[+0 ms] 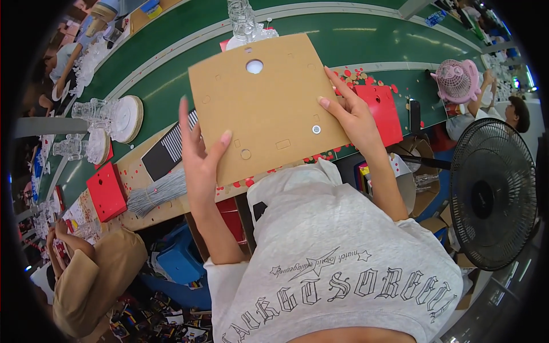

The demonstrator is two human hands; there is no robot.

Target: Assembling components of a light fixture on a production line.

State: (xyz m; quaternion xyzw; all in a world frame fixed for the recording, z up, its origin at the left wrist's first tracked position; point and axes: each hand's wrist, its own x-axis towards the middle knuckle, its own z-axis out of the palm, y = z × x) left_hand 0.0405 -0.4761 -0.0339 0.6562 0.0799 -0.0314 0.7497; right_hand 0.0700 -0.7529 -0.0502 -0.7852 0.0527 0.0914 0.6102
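Observation:
A brown cardboard sheet (263, 108) is held up in front of me by its two sides. My left hand (200, 154) grips its lower left edge, thumb on the face. Opposite it, my right hand (354, 117) holds the right edge, thumb on the face and the other fingers partly behind. Near the sheet's far edge is a round hole, with several small cut outlines elsewhere. A small round silvery piece (316, 130) sits at its lower right. Beyond the sheet stands a clear, stacked plastic piece (242, 23), its base partly hidden.
Red sheets (380, 114) (107, 191) lie on both sides, with a bundle of grey wires (154, 191) at left. Clear pieces on round bases (123, 119) stand on the green belt. A black fan (486, 194) and a pink fan (457, 80) are at right. Other people sit nearby.

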